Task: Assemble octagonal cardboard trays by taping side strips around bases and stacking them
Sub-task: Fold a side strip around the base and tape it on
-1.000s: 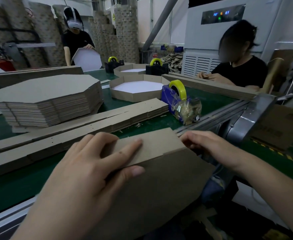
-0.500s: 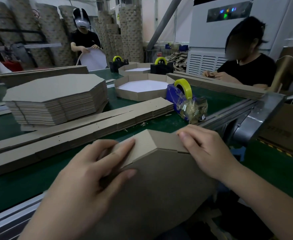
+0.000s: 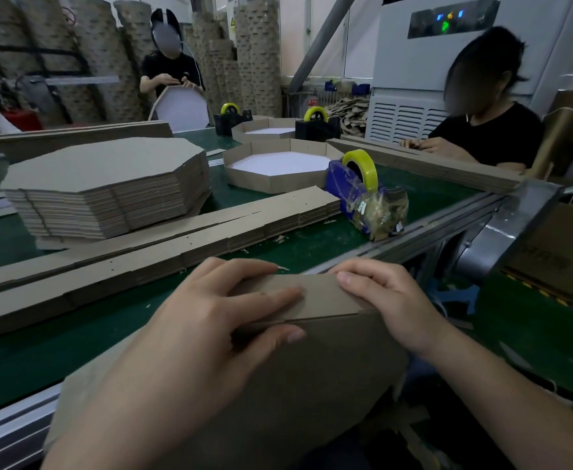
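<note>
A worker's left hand and right hand clasp a brown side strip folded along the upper edge of an octagonal base. The base stands tilted at the near rim of the green tabletop. The left fingers lie over the strip with the thumb pressed on the base's face below it, while the right fingers curl over the strip's top edge at a corner. Just beyond, flat strips lie in long piles across the tabletop, beside a tall stack of bases to the left. A blue tape dispenser carrying a yellow roll sits to the right, near a finished tray with a white floor. Farther back stand a second tray and two black dispensers, a seated person in black and another person holding a white-faced tray upright.
</note>
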